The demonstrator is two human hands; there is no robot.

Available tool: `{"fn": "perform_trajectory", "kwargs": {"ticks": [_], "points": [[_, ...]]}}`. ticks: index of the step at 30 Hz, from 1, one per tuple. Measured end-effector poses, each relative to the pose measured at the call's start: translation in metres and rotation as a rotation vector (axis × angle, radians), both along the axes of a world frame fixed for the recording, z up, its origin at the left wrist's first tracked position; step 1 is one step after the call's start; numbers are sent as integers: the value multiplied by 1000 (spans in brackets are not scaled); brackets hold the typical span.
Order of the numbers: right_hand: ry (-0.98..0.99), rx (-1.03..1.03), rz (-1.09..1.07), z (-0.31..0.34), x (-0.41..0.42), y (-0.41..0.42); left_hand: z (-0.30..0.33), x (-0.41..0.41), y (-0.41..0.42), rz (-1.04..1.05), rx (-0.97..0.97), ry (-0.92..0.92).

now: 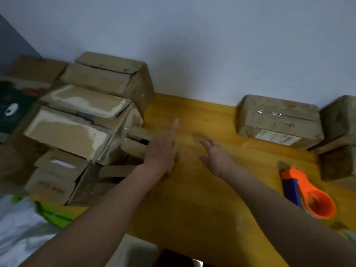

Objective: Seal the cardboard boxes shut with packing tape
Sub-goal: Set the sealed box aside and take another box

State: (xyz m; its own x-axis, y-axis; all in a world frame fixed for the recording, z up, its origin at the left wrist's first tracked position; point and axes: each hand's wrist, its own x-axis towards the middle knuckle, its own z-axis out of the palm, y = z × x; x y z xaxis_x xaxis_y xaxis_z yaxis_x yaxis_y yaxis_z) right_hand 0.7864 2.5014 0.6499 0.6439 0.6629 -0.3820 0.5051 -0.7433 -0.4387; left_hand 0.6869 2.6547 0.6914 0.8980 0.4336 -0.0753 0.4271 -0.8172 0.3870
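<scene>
A pile of unsealed cardboard boxes (77, 124) with loose flaps fills the left of the yellow wooden table (192, 189). My left hand (161, 149) reaches toward the pile's right side, index finger straight, touching a small box (136, 141) that sticks out of the stack. Over the bare middle of the table hovers my right hand (217, 157), fingers spread, holding nothing. A taped box (279, 120) with a label stands at the back right against the wall. The orange and blue tape dispenser (308, 193) lies on the table at the right, apart from both hands.
More boxes (339, 135) are stacked at the far right edge. A pale wall runs behind the table. White plastic and something green (48, 211) lie at the lower left, off the table's front corner. Dark objects sit at the far left.
</scene>
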Motion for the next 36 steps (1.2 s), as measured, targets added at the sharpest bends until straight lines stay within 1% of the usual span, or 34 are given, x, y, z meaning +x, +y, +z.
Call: {"fn": "perform_trajectory", "kwargs": {"ticks": [2,4,7,11,14,16,18,21,22,25,27,32,36], "points": [[68,26,-48,5,-23,28,-3,-19,38,136,-4,70],[172,81,-118,4,-40,53,-8,-35,70,202,-6,144],[298,161,-196,-5,-59,84,-20,-49,99,238,-137,169],[313,129,-270,-19,-70,99,-43,-50,120,237,-357,204],[321,138,-299,-22,-71,94,-51,-47,124,245,-444,191],[315,158,-327,-24,-69,86,-52,-42,119,247,-455,176],[310,195,-396,-26,-67,73,-51,-35,107,215,-486,153],[223,215,-536,-27,-62,36,-57,-21,74,139,-689,138],[185,208,-585,-28,-61,20,-59,-17,59,103,-721,148],[125,195,-696,-25,-63,-29,-67,-10,13,11,-657,239],[117,184,-752,-23,-64,-57,-72,-8,-16,-27,-667,266],[77,196,-874,-24,-63,-115,-76,-17,-80,-99,-597,194],[81,197,-887,-24,-66,-154,-74,-27,-123,-169,-537,137]]}}
